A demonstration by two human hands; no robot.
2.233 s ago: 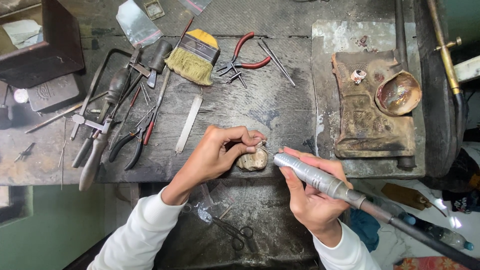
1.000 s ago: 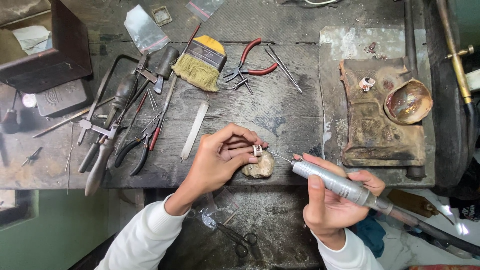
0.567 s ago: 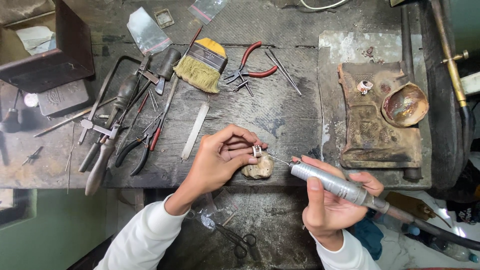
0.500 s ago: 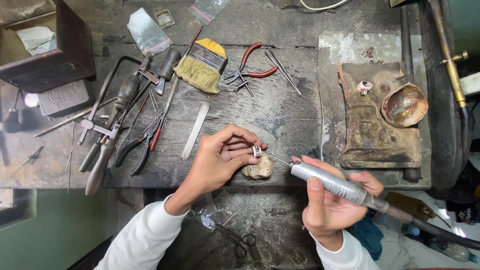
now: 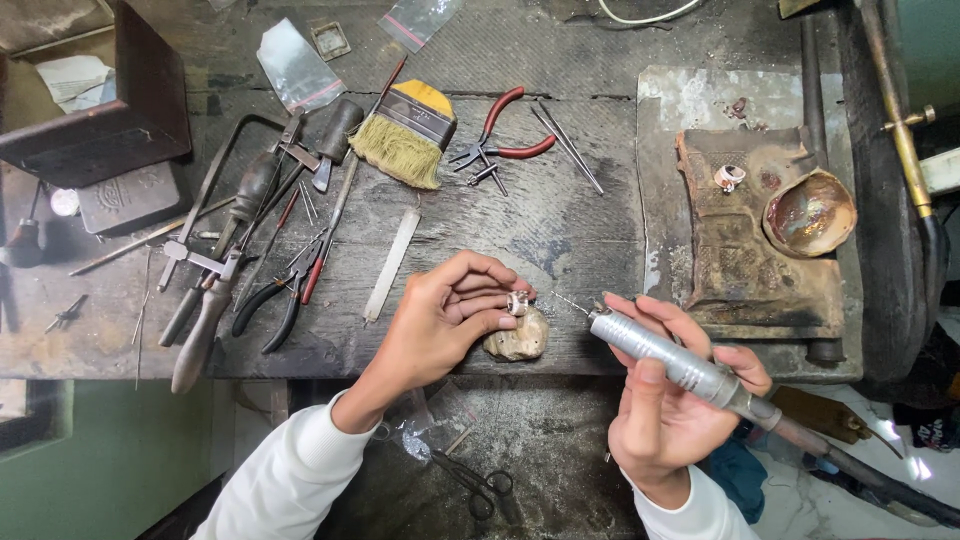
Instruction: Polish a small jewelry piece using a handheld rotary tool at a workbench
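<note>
Between the hands, a small silver ring (image 5: 517, 302) was pinched in the left hand (image 5: 447, 322) over a bench peg (image 5: 518, 340). A rotary handpiece (image 5: 672, 358) was gripped in the right hand (image 5: 672, 415), its bit just short of the ring; the grinding was judged unfinished.

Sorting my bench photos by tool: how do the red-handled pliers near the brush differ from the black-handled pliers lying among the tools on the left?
The red-handled pliers lie at the top of the bench, right of the brush; the black-handled pliers lie lower left, beside the saw frame. The red pair's jaws point left, the black pair's point up-right. Both have spread handles, and neither hand touches them.
</note>
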